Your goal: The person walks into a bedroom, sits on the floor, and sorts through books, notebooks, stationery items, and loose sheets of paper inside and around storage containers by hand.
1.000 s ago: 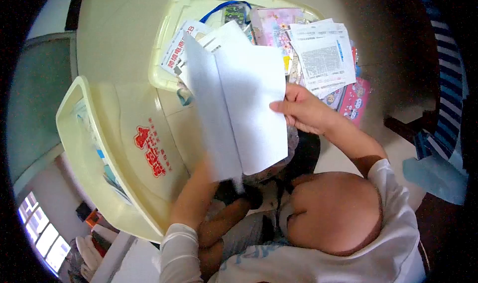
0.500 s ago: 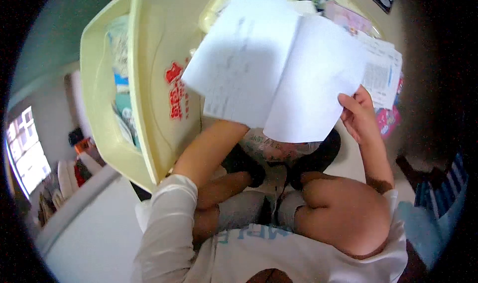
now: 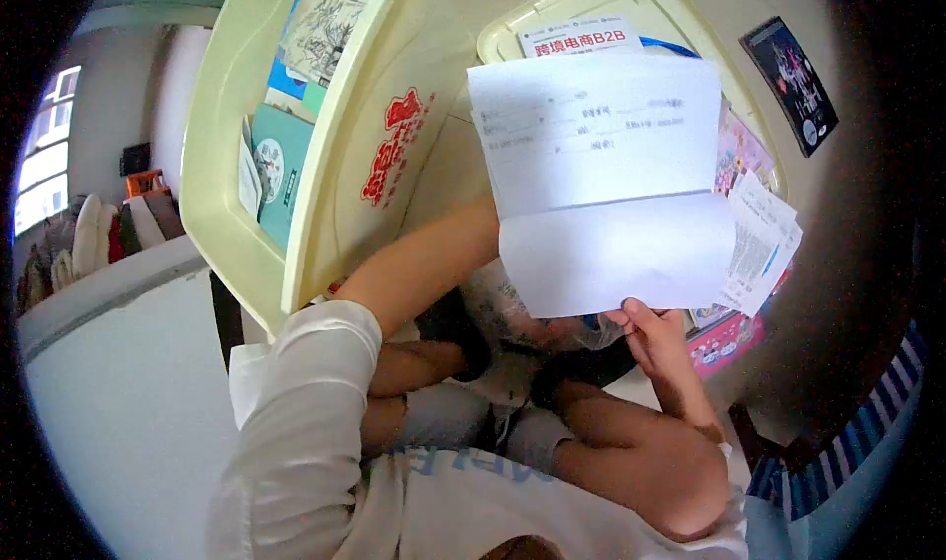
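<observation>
A creased white paper booklet [image 3: 616,254] is spread open in front of me. Blurred lines of writing cover its upper half, while the lower half looks blank. My right hand [image 3: 655,341] pinches its bottom edge, thumb on top. My left forearm [image 3: 434,254] reaches behind the booklet's left side, so the left hand and its fingers are hidden. Beneath the booklet, between my knees, is a clear plastic bag [image 3: 493,299] whose contents I cannot make out.
At left stands a cream plastic bin [image 3: 325,180] with books, including a green one [image 3: 279,166]. Behind the booklet lies a cream lid [image 3: 705,28] bearing a red-lettered book [image 3: 581,35]. Printed sheets [image 3: 759,240] and a pink item [image 3: 727,345] lie right; a black booklet [image 3: 788,82] lies farther off.
The booklet has turned so its crease runs nearly level instead of steeply slanted. My right hand has moved left and down with its edge. The view has shifted, showing more of the lid.
</observation>
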